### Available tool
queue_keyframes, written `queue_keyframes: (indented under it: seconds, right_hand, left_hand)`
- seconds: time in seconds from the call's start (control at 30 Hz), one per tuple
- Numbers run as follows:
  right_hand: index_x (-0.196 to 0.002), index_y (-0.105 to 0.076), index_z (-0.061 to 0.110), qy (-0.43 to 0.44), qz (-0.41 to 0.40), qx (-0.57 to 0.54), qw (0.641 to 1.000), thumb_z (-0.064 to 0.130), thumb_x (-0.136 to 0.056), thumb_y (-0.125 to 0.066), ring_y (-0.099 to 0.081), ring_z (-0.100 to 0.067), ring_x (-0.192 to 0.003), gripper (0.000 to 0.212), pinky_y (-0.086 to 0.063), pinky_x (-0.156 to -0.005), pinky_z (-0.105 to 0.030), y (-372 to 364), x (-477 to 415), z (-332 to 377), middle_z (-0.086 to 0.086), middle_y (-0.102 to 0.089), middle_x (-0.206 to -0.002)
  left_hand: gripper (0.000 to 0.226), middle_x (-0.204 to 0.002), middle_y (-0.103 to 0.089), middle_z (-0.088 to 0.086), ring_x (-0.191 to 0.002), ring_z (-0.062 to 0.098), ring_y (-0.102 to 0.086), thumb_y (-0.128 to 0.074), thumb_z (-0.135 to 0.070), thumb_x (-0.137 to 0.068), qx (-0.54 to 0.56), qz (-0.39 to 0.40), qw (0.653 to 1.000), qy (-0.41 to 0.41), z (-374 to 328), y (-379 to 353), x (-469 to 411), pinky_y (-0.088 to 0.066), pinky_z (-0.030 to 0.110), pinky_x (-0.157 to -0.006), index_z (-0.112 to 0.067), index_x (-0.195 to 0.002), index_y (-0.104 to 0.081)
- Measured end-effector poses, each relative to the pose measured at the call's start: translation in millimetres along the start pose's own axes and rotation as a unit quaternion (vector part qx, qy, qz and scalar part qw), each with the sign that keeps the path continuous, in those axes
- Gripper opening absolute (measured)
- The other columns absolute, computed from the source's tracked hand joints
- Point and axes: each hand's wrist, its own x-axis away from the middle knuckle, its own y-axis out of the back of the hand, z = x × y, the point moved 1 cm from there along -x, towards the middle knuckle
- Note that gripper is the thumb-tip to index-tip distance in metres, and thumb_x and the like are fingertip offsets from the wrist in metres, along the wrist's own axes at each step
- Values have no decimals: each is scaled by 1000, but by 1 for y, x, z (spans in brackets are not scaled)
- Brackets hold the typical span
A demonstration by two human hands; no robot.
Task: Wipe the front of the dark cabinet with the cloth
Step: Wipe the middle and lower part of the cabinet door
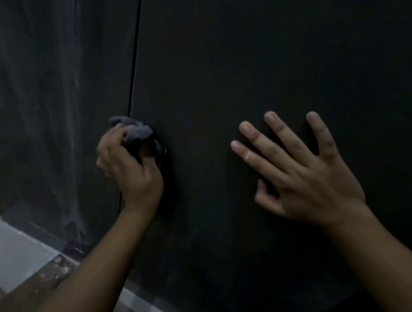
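Two hands: left hand (130,167) presses cloth (135,131) on cabinet (245,52).

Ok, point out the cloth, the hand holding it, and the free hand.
cloth (136,131), head view, bunched grey fabric above the fingers.
left hand (129,170), head view, back of the hand gripping it.
right hand (313,183), head view, back of the open hand.

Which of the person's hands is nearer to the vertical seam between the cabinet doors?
The left. The left hand, bunching the grey cloth, sits right at the seam. The right hand lies spread open on the cabinet door, well off to the seam's right.
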Motion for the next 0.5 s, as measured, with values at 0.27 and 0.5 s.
queue_keyframes:
  seconds: [0.27,0.5]
  right_hand:
    - [-162,-17,21,-24,-22,-17,999,51,-100,-24,-6,-35,-156,69,3,-121,-61,-1,-1,6,-9,-7,-170]
    - [-162,-19,20,-31,-29,-13,999,51,-99,-25,-8,-35,-156,70,2,-121,-61,-2,-1,8,-9,-9,-170]
  left_hand:
    - [33,-124,-53,21,-114,32,-47,-47,-31,-103,-21,31,999,5,24,7,51,-31,33,-103,-10,-128,-46]
    - [32,-116,-52,22,-112,25,-43,-56,-20,-96,14,43,999,23,-11,5,18,-26,22,-98,-12,-126,-48]
